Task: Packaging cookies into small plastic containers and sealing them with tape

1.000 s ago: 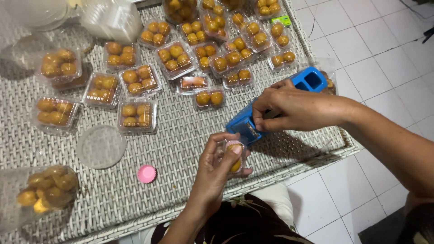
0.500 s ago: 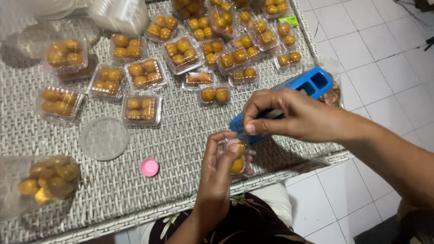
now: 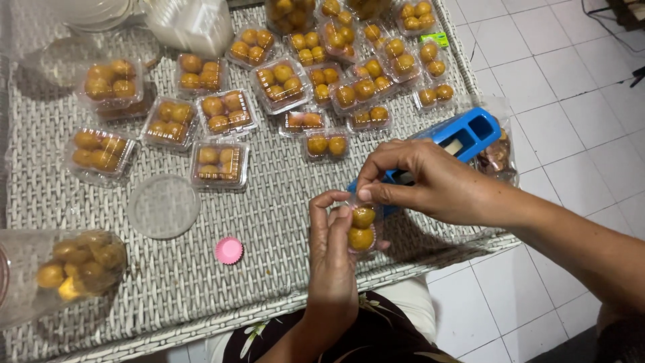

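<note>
My left hand (image 3: 334, 259) holds a small clear plastic box (image 3: 363, 228) with two round golden pastries in it, just above the front edge of the woven table (image 3: 269, 222). The fingertips of my right hand (image 3: 420, 181) pinch the top edge of that box. Behind my right hand lies a blue tape dispenser (image 3: 459, 138) on the table.
Several clear boxes of golden pastries (image 3: 281, 81) cover the far half of the table. A clear round lid (image 3: 163, 206) and a pink paper cup (image 3: 229, 250) lie at the near left. A clear jar of pastries (image 3: 64, 265) lies on its side. White tiled floor is at the right.
My right hand has left the blue tape dispenser and come down to the top of the small box in my left hand. The view has shifted slightly.
</note>
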